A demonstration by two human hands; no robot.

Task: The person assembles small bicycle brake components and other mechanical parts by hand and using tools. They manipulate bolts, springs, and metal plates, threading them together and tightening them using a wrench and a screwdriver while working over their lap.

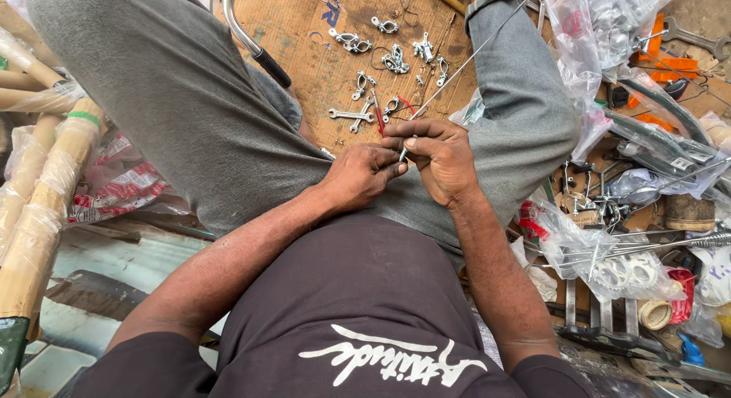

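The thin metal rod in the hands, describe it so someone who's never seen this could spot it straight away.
Start at the sheet of brown cardboard on the floor between the seated person's knees. At its near edge the left hand and right hand meet, pinching one end of the thin metal rod. Unlike the short shiny clamps and the spanner lying flat there, it is long, wire-thin and slants up across the right knee.

The person sits with both legs spread wide apart. Both arms are bare and reach forward, bent at the elbows, and they come together in the middle over the lap. The left hand [364, 173] is curled up, with its fingertips pinched together. The right hand [438, 158] sits just beside it, almost touching, with the back of the hand facing up and its fingers bent and pinched too.
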